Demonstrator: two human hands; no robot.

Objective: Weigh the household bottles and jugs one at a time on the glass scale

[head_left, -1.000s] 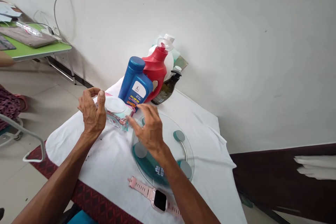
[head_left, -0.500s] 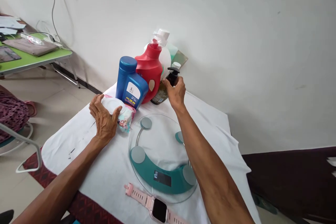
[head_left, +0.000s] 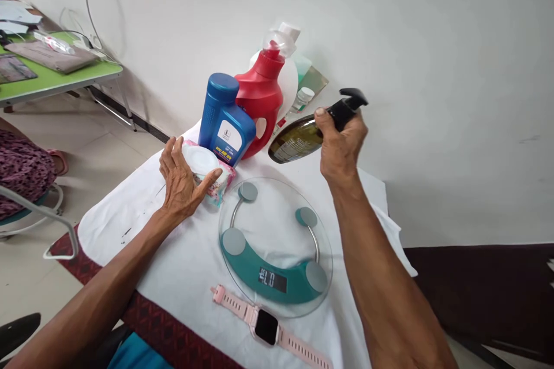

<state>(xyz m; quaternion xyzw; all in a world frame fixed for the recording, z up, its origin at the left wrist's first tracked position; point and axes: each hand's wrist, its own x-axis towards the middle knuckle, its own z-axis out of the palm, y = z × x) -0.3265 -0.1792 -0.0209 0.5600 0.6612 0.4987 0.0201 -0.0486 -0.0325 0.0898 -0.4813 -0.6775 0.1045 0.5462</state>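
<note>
My right hand (head_left: 340, 147) is closed round the neck of a dark olive pump bottle (head_left: 298, 139) with a black pump head. The bottle is lifted off the table and lies tilted almost sideways, above the far edge of a round glass scale (head_left: 277, 242) with a teal band and a lit display. My left hand (head_left: 182, 181) rests with spread fingers on a wet-wipes pack (head_left: 212, 170) that has a white lid, left of the scale.
A blue bottle (head_left: 225, 121) and a red detergent jug (head_left: 262, 98) stand at the back with white containers behind them. A pink smartwatch (head_left: 270, 328) lies at the near edge of the white cloth (head_left: 182, 259). A green table (head_left: 56, 78) stands far left.
My right hand left the scale, reached to the pump bottle at the back, gripped it and lifted it up and to the right, tilting it. My left hand stayed on the wipes pack.
</note>
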